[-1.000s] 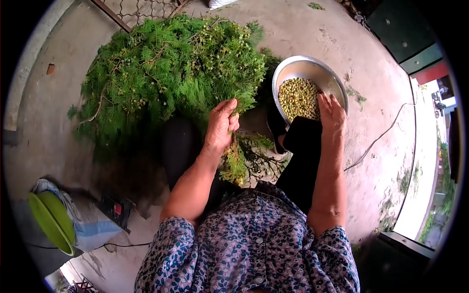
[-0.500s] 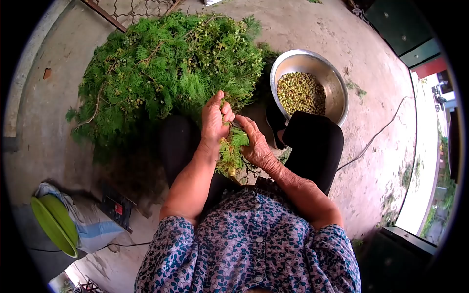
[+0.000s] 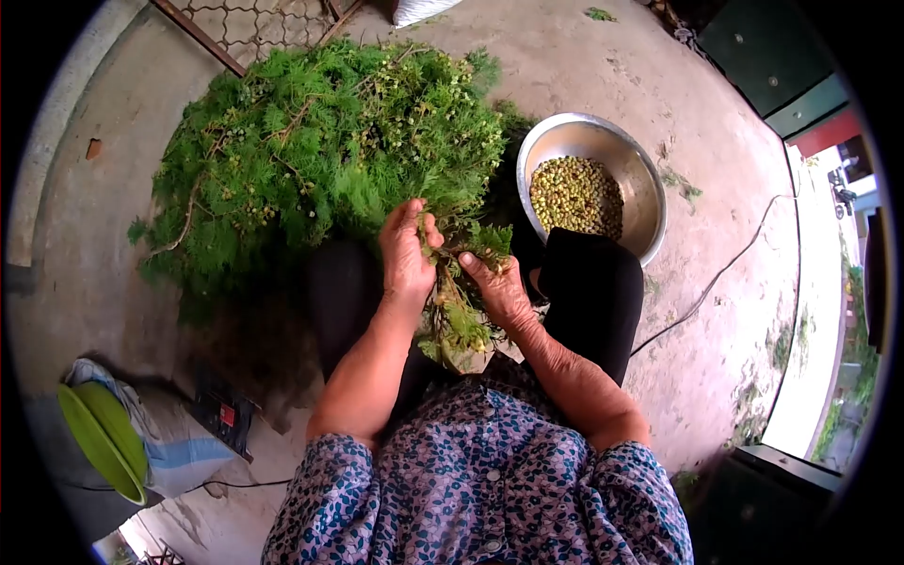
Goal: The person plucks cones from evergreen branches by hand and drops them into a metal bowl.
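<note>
My left hand (image 3: 407,252) is closed around a leafy evergreen branch (image 3: 459,315), whose green and yellowish sprays hang down between my knees. Just to the right, my right hand (image 3: 501,288) has its thumb and fingers closed on the same branch, with a green tuft sticking up above them. Whether small cones are also inside the fingers is hidden. Beyond my hands lies a big heap of cut evergreen branches (image 3: 311,151) bearing small pale-green cones. Right of the heap stands a metal basin (image 3: 648,202), partly filled with small green and brown cones (image 3: 576,196).
A lime-green plastic tub (image 3: 99,438) leans beside a white and blue sack (image 3: 184,452) at lower left. One thin cable (image 3: 720,278) crosses the concrete floor on the right. A metal grate (image 3: 250,26) lies at the top.
My right hand has shifted down a little and turned, and a green tuft now rises above its fingers. The hanging branch has swung slightly right. The whole view has tilted a bit.
</note>
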### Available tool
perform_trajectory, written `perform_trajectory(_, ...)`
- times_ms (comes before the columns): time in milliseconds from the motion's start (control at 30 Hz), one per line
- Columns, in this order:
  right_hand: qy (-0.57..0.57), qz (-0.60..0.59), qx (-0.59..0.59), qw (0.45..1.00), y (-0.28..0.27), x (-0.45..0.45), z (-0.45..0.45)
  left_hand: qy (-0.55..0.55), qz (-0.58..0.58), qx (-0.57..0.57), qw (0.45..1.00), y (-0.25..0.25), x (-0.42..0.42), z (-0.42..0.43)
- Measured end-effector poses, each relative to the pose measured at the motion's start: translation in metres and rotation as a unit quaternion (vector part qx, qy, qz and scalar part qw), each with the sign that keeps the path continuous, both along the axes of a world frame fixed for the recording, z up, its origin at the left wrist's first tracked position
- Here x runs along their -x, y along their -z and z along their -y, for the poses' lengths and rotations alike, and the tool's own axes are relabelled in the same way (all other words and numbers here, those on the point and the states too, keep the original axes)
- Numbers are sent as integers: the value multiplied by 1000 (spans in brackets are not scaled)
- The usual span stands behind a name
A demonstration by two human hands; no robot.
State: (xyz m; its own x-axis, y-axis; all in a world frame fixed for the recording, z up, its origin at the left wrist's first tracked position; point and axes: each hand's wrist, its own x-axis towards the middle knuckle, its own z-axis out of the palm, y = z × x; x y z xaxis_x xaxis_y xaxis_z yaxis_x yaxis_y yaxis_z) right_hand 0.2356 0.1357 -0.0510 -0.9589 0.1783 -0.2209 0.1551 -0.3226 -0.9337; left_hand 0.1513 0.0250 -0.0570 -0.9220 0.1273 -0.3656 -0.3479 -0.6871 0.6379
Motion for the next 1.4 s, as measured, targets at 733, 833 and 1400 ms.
perform_trajectory(733,92,57,129,986,-11,14,-40,366,-280,431,776,-2,-12,-12)
perform_trajectory(833,96,7,129,987,-27,11,-44,314,-226,343,856,-4,-20,-15)
perform_trajectory(1400,255,-95,-95,958,-22,17,-58,238,-127,118,956,10,-11,-12)
